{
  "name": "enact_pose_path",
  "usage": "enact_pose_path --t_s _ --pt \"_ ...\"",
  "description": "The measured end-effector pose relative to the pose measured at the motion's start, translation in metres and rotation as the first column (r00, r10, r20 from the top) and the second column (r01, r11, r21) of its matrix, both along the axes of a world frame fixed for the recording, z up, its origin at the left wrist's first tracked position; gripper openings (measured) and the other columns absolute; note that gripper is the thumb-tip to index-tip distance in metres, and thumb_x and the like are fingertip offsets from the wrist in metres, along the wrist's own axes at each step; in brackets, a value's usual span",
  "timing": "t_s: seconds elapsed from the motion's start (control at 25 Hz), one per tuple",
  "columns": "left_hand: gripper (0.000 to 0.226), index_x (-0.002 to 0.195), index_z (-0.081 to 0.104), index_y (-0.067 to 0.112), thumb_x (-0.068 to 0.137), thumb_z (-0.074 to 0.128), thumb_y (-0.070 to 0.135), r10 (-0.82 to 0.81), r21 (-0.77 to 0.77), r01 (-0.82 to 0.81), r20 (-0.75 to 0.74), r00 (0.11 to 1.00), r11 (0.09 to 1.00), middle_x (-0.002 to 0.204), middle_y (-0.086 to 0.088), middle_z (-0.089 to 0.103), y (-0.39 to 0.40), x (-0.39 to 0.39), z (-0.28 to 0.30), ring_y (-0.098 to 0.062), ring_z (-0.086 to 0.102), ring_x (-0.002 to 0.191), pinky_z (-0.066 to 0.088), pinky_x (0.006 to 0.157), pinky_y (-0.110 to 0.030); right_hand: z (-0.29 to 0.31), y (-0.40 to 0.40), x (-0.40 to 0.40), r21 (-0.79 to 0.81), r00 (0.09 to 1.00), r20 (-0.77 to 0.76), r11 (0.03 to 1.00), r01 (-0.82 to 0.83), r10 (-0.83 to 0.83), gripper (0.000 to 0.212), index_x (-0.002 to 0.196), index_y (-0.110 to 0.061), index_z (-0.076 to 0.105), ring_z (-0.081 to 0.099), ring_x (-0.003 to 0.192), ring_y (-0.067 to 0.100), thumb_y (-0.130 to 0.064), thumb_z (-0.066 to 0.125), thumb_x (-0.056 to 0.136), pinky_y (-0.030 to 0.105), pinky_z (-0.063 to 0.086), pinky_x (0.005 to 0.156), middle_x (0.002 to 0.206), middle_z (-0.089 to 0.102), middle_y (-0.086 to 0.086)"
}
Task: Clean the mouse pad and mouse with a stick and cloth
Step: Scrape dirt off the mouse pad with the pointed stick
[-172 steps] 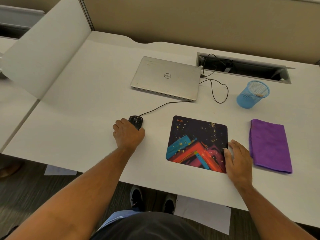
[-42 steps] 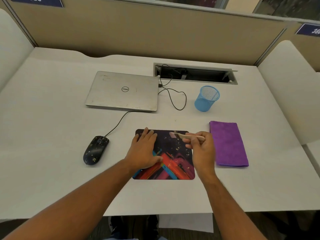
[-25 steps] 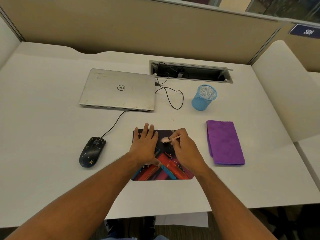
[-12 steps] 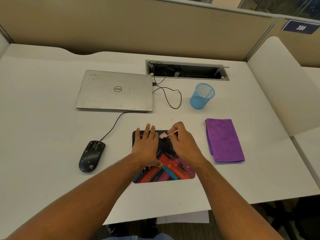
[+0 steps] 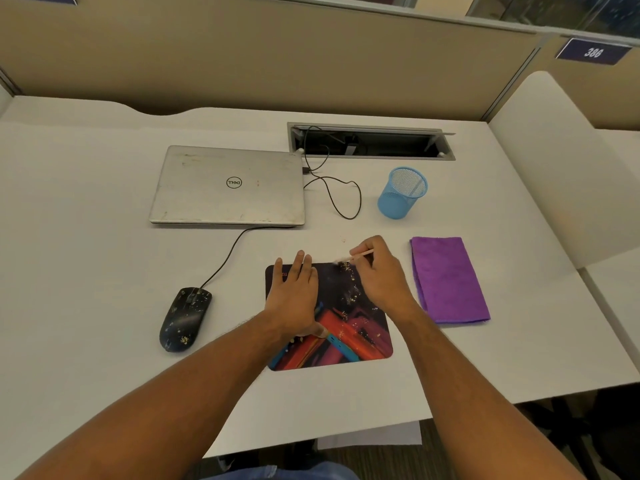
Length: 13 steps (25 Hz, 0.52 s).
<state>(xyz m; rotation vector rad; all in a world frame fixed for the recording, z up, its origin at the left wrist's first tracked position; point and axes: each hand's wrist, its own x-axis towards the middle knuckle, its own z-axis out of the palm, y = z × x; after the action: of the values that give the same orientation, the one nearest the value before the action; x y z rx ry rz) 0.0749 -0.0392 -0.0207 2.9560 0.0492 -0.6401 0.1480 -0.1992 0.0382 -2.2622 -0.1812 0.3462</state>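
Under the right hand (image 5: pixel 379 278), stick (image 5: pixel 358 257) over mouse pad (image 5: pixel 349 327).

Two bare forearms, no sleeves, blue garment (image 5: pixel 277 474) at lap

The closed laptop (image 5: pixel 228 185) lid carries a Dell logo; a partition sign (image 5: pixel 593 52) reads 386.

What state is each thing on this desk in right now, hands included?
left hand: flat, pressing on the mouse pad
right hand: pinching the stick
stick: tilted, tip at the pad's far edge
mouse pad: flat, speckled with crumbs
mouse: speckled, untouched, left of the pad
purple cloth: folded, untouched
laptop: lid closed, cable plugged in
blue mesh cup: upright
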Motion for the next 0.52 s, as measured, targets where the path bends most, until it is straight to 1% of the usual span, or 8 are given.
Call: enact_pose_path --t_s 0.12,0.2,0.24,0.32,0.4,0.48,0.52 --pt "0.134 0.159 -0.002 0.016 0.064 0.066 0.083 0.004 -0.011 -0.004 -0.002 1.0 1.0 0.167 -0.008 -0.01 0.001 -0.001 -0.002 -0.029 -0.017 0.152 -0.01 0.119 -0.061 -0.002 -0.005 -0.003 -0.179 0.998 -0.006 0.982 -0.059 0.059 0.006 0.108 -0.025 0.046 0.062 0.085 0.013 -0.026 0.051 0.105 0.022 0.051 0.066 0.097 0.06 -0.003" --pt "0.134 0.159 -0.002 0.016 0.065 0.066 0.083 0.0 -0.014 0.0 0.001 1.0 1.0 0.167 -0.008 -0.01 0.002 -0.002 -0.002 -0.029 -0.018 0.152 -0.01 0.119 -0.061 0.002 -0.014 -0.002 -0.244 0.999 0.026 0.969 -0.04 0.048 0.008 0.107 -0.023 0.046 0.062 0.08 0.014 -0.024 0.053 0.103 0.021 0.049 0.062 0.092 0.059 -0.002" --pt "0.134 0.159 -0.001 0.016 0.065 0.066 0.083 -0.008 -0.008 0.008 0.009 1.0 1.0 0.167 -0.008 -0.009 0.002 -0.002 -0.001 -0.029 -0.018 0.152 -0.009 0.119 -0.061 0.005 -0.018 -0.001 -0.224 0.999 0.044 0.975 -0.008 0.018 0.009 0.107 -0.022 0.048 0.062 0.079 0.014 -0.022 0.055 0.103 0.021 0.049 0.061 0.091 0.059 -0.002" --pt "0.133 0.159 0.0 0.015 0.065 0.067 0.081 -0.042 -0.003 0.042 0.022 0.999 0.999 0.167 -0.008 -0.007 0.001 0.0 0.001 -0.029 -0.016 0.152 -0.008 0.12 -0.061 0.01 -0.023 0.002 -0.09 0.995 0.074 0.994 0.068 -0.062 0.008 0.107 -0.022 0.051 0.064 0.082 0.013 -0.022 0.058 0.102 0.019 0.048 0.062 0.093 0.061 -0.005" --pt "0.132 0.159 0.001 0.015 0.066 0.071 0.077 -0.091 -0.026 0.092 0.025 0.995 0.995 0.167 -0.008 -0.004 -0.001 0.003 0.003 -0.027 -0.013 0.153 -0.006 0.121 -0.059 0.013 -0.021 0.006 0.029 0.988 0.106 0.994 0.108 -0.11 0.008 0.109 -0.022 0.054 0.064 0.088 0.01 -0.022 0.058 0.102 0.015 0.048 0.066 0.099 0.063 -0.009" --pt "0.13 0.159 0.001 0.015 0.068 0.075 0.071 -0.137 -0.059 0.138 0.025 0.99 0.989 0.168 -0.008 0.0 -0.004 0.006 0.004 -0.026 -0.007 0.154 -0.003 0.123 -0.054 0.01 -0.016 0.007 0.058 0.991 0.093 0.994 0.089 -0.094 0.007 0.11 -0.023 0.056 0.063 0.093 0.01 -0.022 0.056 0.104 0.016 0.051 0.073 0.105 0.064 -0.008" --pt "0.129 0.159 0.002 0.015 0.069 0.077 0.068 -0.149 -0.076 0.15 0.027 0.989 0.986 0.168 -0.007 0.002 -0.005 0.007 0.005 -0.025 -0.004 0.154 -0.002 0.123 -0.051 0.006 -0.016 0.005 0.036 0.996 0.069 0.998 0.06 -0.062 0.007 0.11 -0.024 0.056 0.063 0.095 0.01 -0.023 0.054 0.104 0.019 0.053 0.075 0.105 0.064 -0.007"
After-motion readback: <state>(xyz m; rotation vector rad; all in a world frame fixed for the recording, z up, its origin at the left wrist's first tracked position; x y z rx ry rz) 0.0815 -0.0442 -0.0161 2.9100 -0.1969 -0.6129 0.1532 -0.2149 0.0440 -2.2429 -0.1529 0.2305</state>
